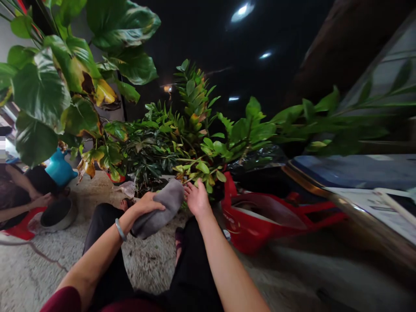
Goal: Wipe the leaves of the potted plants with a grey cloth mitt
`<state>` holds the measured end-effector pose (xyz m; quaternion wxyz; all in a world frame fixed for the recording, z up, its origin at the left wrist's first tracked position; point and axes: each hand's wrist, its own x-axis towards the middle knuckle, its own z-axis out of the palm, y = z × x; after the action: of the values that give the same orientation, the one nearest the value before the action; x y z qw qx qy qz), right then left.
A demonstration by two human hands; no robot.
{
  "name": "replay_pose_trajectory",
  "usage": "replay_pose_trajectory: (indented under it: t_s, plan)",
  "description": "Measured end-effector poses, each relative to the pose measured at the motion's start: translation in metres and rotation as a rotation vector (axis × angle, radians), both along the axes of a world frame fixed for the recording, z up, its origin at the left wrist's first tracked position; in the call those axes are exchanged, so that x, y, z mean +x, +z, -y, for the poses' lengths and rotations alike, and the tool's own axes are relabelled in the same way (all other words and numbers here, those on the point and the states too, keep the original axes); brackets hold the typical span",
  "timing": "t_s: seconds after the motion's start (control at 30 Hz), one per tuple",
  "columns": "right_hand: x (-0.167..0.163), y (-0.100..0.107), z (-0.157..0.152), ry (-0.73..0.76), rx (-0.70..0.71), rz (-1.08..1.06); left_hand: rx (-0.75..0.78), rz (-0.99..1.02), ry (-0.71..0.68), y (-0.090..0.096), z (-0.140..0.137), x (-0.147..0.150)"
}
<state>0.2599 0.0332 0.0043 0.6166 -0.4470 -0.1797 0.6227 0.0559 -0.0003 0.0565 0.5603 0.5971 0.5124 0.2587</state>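
Note:
A folded grey cloth (164, 210) lies in my left hand (147, 206), whose fingers are closed on its near side; a pale bangle circles that wrist. Just right of the cloth, my right hand (196, 199) is raised with its fingers apart and partly curled. Its fingertips are by the low leaves and stems of a green potted plant (203, 167); whether they touch a stem or the cloth's edge I cannot tell. The leaves hide the base of this plant.
A red bag (247, 229) stands right of my knees, beside a table (351, 169) with papers. Large-leaved foliage (42, 91) overhangs the left. Farther left, a seated person's arm (19, 184) is near a grey basin (58, 214) and a blue watering can (60, 169).

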Motion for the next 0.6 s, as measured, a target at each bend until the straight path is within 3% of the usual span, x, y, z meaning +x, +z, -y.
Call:
replay_pose_trajectory:
  t_s: [0.1, 0.4, 0.5, 0.6]
  plan:
    - [-0.001, 0.014, -0.013, -0.01, 0.026, -0.027, -0.017, -0.007, 0.044, -0.004, 0.008, -0.004]
    - [0.008, 0.071, -0.082, -0.218, -0.052, 0.068, -0.011, 0.042, 0.036, 0.031, 0.039, -0.034]
    - [0.001, 0.069, -0.081, -0.234, -0.019, 0.079, -0.041, 0.106, 0.05, 0.047, 0.052, -0.052]
    - [-0.008, 0.047, -0.054, -0.244, 0.029, 0.081, -0.084, 0.261, 0.065, 0.074, 0.057, -0.067]
